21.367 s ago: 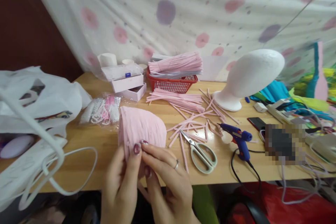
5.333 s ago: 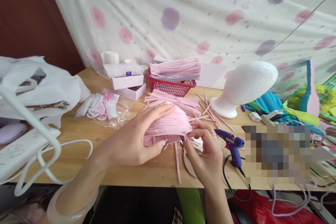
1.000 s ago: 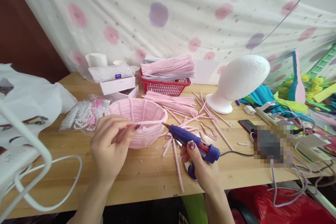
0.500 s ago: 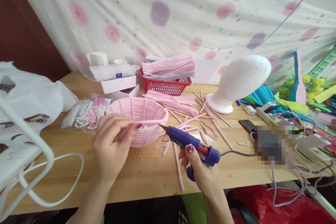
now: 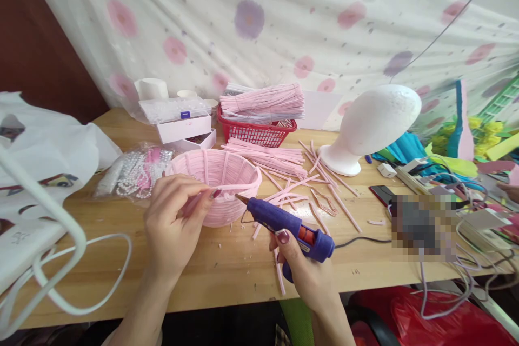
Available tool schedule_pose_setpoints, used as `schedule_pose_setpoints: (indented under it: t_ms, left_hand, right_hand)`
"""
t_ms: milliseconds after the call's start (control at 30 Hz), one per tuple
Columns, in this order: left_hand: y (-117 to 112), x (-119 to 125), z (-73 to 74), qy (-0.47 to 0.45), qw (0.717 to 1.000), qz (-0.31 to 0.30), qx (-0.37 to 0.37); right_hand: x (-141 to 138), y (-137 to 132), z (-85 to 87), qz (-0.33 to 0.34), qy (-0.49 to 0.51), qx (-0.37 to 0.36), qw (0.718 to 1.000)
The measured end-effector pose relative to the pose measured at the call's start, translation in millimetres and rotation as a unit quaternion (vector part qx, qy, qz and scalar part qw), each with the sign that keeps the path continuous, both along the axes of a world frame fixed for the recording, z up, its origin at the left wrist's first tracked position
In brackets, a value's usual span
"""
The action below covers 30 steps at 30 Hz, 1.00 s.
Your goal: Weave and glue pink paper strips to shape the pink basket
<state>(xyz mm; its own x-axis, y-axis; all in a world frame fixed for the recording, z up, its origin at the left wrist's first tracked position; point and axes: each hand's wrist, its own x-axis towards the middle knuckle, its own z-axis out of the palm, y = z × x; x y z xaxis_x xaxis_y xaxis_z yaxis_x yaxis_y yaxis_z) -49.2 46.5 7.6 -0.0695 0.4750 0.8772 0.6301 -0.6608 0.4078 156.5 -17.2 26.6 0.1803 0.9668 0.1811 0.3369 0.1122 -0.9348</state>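
Note:
A pink bowl (image 5: 219, 210) built from rows of pink pipe cleaners stands on the table in front of me. At its near left side, my left hand (image 5: 178, 213) is closed, thumb and forefinger pinching a pink pipe cleaner (image 5: 227, 188) that runs along the rim. My right hand (image 5: 304, 267) is wrapped around a blue hot glue gun (image 5: 279, 219) with a red inner part. The gun's metal tip points left, close to the near rim of the bowl; whether it touches is hard to tell. Part of the bowl is hidden behind my left hand.
Loose pink pipe cleaners (image 5: 267, 157) lie behind and right of the bowl. A red basket (image 5: 259, 132) holds bundles. A white foam head (image 5: 368, 124) stands right, near cables and a power strip (image 5: 409, 177). Bagged beads (image 5: 135, 173) lie left. Another person's hand (image 5: 510, 193) shows at the right edge.
My right hand has moved the glue gun left, bringing its tip over the bowl's near rim. My left hand keeps its pinch. Another person's hand and a pink piece have appeared at the right edge.

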Motion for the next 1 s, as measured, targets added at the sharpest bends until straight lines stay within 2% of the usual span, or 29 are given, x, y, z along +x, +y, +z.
schedule_pose_setpoints:
  t_ms: [233,400,600,833,1000]
  left_hand:
    - [-1.0,-1.6,-1.6,-0.008,1.000,-0.001,-0.006]
    - [-0.4,-1.0,-2.7,-0.010,1.000,0.001,-0.005]
    - [-0.5,0.4,-0.5,-0.010,1.000,0.000,-0.006]
    - [-0.5,0.4,-0.5,-0.007,1.000,0.003,-0.009]
    - [-0.9,0.4,-2.0,-0.010,1.000,0.010,-0.012]
  right_hand:
    - [-2.2,1.0,4.6,0.107,0.007,0.021,0.994]
    - [-4.5,0.6,4.7,0.098,0.007,0.016,0.995]
    - [-5.3,2.5,1.9,0.129,0.025,0.024,0.991]
    - [-6.6,0.5,4.4,0.066,0.021,0.007,0.998]
    - [-1.2,0.8,3.0,0.060,-0.010,0.022,0.998]
